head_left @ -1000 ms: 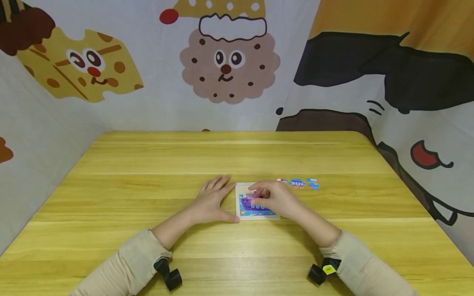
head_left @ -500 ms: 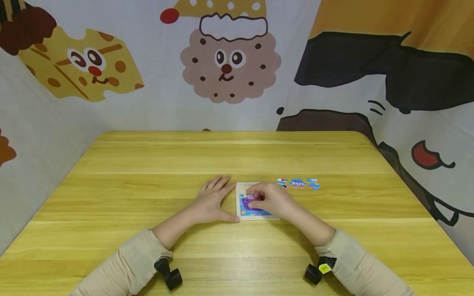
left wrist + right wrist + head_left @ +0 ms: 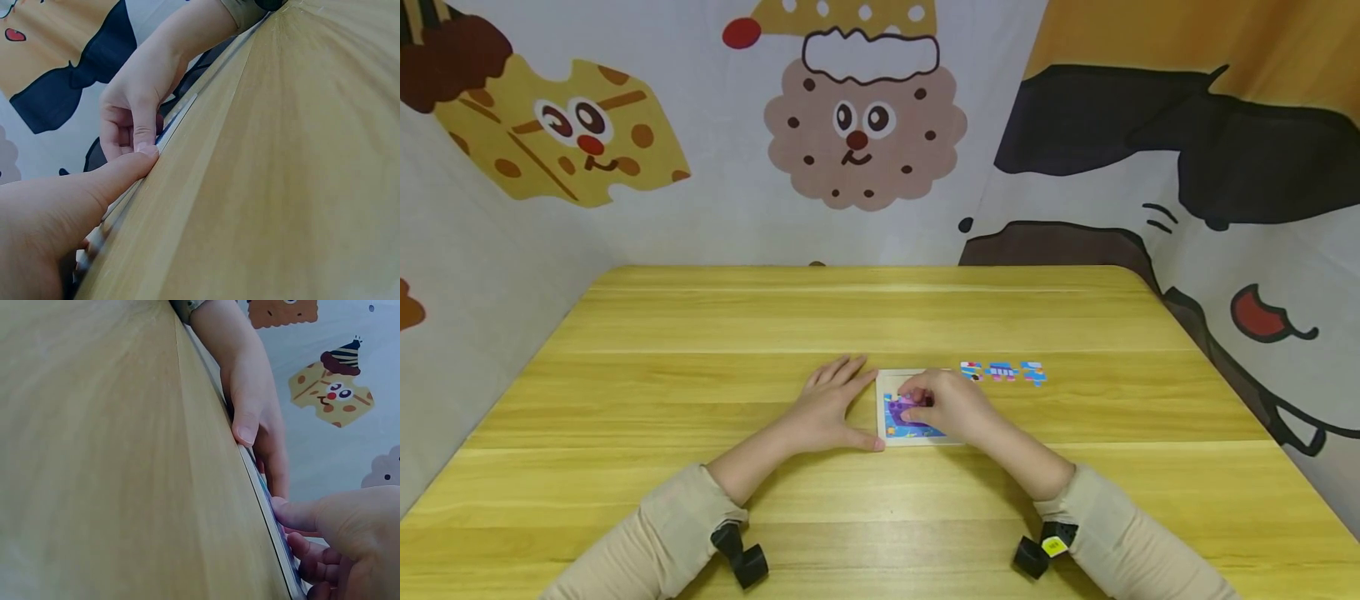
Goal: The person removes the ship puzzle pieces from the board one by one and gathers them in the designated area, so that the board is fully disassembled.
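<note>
Puzzle tray (image 3: 881,421) looks braced against sliding by left hand (image 3: 826,417), spread, empty. Right hand (image 3: 961,408) curled over it, can't tell if gripping.

Square jigsaw board with pale frame (image 3: 917,442) and purple-and-blue picture: flat on the yellow wood-grain tabletop (image 3: 820,517), picture partly filled, pale base exposed near the top. Left hand (image 3: 831,410) touches its left edge; right hand (image 3: 961,406) covers its right portion. Loose blue, white and pink jigsaw pieces (image 3: 1002,371) — flat, in a row, just beyond the board's far right corner.
</note>
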{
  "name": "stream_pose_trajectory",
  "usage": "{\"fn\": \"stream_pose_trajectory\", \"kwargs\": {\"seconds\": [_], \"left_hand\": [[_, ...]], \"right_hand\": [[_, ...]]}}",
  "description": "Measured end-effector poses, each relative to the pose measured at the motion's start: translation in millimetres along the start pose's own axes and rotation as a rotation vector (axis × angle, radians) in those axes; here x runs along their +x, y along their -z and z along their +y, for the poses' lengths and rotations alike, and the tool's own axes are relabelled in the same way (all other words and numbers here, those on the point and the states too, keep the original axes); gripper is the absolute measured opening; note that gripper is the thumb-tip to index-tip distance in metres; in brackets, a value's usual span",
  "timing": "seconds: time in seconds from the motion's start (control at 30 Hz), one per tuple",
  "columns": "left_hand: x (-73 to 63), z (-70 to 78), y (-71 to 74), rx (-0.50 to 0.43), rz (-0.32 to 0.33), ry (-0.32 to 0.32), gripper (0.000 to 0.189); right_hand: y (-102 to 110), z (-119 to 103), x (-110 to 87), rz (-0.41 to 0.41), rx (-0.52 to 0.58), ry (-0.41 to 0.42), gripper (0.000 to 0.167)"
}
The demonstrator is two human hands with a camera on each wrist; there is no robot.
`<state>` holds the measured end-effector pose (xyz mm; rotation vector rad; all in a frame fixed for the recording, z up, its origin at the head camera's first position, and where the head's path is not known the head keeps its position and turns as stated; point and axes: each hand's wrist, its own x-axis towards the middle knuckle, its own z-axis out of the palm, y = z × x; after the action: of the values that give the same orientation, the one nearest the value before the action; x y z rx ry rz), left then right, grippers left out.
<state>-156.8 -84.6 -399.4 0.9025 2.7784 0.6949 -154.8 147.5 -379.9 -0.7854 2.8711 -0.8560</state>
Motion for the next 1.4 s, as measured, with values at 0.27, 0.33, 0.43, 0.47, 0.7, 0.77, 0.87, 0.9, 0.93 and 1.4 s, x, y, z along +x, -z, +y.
{"fn": "stream_pose_trajectory", "kwargs": {"seconds": [0.27, 0.33, 0.43, 0.47, 0.7, 0.77, 0.87, 0.9, 0.93, 1.4], "left_hand": [[0.3, -0.3, 0.5, -0.002, -0.003, 0.004, 0.11], [0.2, -0.4, 0.4, -0.001, -0.002, 0.004, 0.11], [-0.1, -0.7, 0.3, 0.003, 0.0, 0.005, 0.11], [-0.2, -0.7, 0.3, 0.003, 0.002, 0.006, 0.11], [0.2, 0.0, 0.3, 0.009, 0.002, 0.007, 0.11], [0.7, 0.4, 0.2, 0.006, 0.0, 0.008, 0.11], [1.1, 0.9, 0.3, 0.001, -0.001, 0.01, 0.109], [1.3, 0.9, 0.4, 0.002, -0.002, 0.009, 0.109], [1.5, 0.9, 0.4, 0.003, -0.002, 0.01, 0.109], [1.3, 0.8, 0.0, 0.009, -0.007, 0.021, 0.111]], "right_hand": [[-0.6, -2.7, 0.3, 0.001, -0.009, -0.027, 0.02], [-1.4, -2.8, 0.3, 0.005, -0.007, -0.032, 0.02], [-2.3, -2.9, 0.2, 0.02, -0.008, -0.033, 0.021], [-2.5, -3.1, -0.1, 0.025, -0.008, -0.032, 0.022], [-3.4, -2.6, -3.1, 0.07, 0.001, -0.002, 0.023], [-3.0, -1.3, -4.1, 0.08, 0.021, 0.013, 0.021], [-1.8, 0.8, -5.1, 0.091, 0.073, 0.032, 0.018], [-1.4, 1.5, -5.4, 0.092, 0.096, 0.037, 0.017], [-1.1, 2.2, -5.5, 0.093, 0.118, 0.039, 0.016], [6.1, 7.5, -8.6, 0.147, 0.35, 0.018, 0.016]]}}
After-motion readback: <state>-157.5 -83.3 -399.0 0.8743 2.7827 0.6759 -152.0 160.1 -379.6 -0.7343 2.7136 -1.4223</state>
